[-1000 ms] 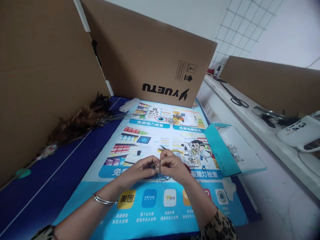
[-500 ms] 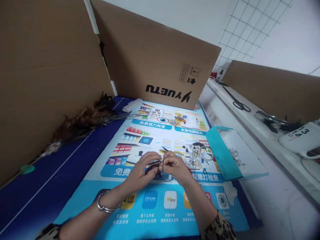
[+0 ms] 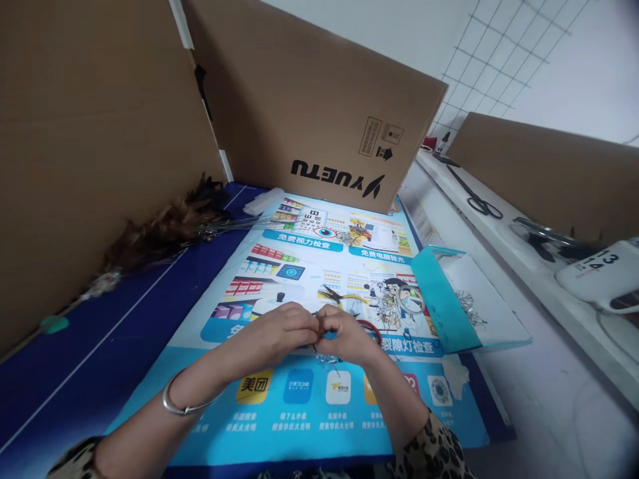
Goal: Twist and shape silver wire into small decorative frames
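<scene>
My left hand (image 3: 282,329) and my right hand (image 3: 344,332) meet fingertip to fingertip over a printed poster mat (image 3: 299,406). Both are pinched on a small wire piece (image 3: 318,346) whose thin strands hang below the fingers. A silver bangle (image 3: 174,402) circles my left wrist. Just beyond the hands lie small pliers with yellow handles (image 3: 335,295) and a red ring (image 3: 370,326) partly hidden by my right hand.
A bundle of dark feathers on wires (image 3: 160,229) lies at the left by a cardboard wall. A YUETU cardboard box (image 3: 319,120) stands behind. At the right, a teal box lid (image 3: 464,306) holds wire bits, with a tape roll (image 3: 410,299) beside it. Scissors (image 3: 476,196) rest on the white ledge.
My hands have drawn closer together and dropped slightly toward the mat, the left fingers now covering the piece. The pliers behind them have come into view.
</scene>
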The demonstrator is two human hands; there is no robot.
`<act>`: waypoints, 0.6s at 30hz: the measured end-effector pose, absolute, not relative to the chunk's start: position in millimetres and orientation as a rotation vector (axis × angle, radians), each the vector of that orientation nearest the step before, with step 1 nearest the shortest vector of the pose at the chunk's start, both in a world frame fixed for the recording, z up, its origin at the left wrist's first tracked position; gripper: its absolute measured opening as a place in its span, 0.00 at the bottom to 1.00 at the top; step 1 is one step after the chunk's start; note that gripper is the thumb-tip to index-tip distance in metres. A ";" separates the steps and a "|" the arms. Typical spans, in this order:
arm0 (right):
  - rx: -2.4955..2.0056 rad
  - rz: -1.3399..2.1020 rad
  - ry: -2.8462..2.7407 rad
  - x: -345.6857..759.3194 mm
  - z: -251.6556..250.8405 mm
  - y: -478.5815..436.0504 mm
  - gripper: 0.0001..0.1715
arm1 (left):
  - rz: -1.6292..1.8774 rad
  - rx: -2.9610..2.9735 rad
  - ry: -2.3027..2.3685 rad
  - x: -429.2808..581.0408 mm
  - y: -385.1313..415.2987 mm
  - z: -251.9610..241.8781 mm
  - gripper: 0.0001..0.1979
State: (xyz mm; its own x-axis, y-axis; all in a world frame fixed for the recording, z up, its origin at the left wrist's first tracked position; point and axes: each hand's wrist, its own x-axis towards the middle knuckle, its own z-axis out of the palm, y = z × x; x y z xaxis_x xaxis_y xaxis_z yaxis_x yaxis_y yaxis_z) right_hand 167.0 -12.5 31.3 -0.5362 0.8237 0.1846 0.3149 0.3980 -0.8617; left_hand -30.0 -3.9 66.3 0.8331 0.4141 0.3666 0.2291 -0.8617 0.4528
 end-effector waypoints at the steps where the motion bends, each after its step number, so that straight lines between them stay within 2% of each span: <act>1: -0.971 1.080 -2.085 167.1 31.5 -12.5 0.05 | 0.635 2.637 0.473 -29.6 -3.8 63.7 0.12; 7: -0.976 1.132 -2.050 169.0 34.3 -9.8 0.05 | 0.625 2.611 0.626 -26.2 -1.8 47.4 0.08; 10: -0.985 1.231 -1.863 168.5 36.4 -9.3 0.06 | 0.638 2.538 0.735 -27.2 -1.4 46.6 0.09; 18: -0.914 1.310 -1.508 161.3 38.1 -14.4 0.07 | 0.859 2.204 0.706 -26.5 -1.4 44.8 0.06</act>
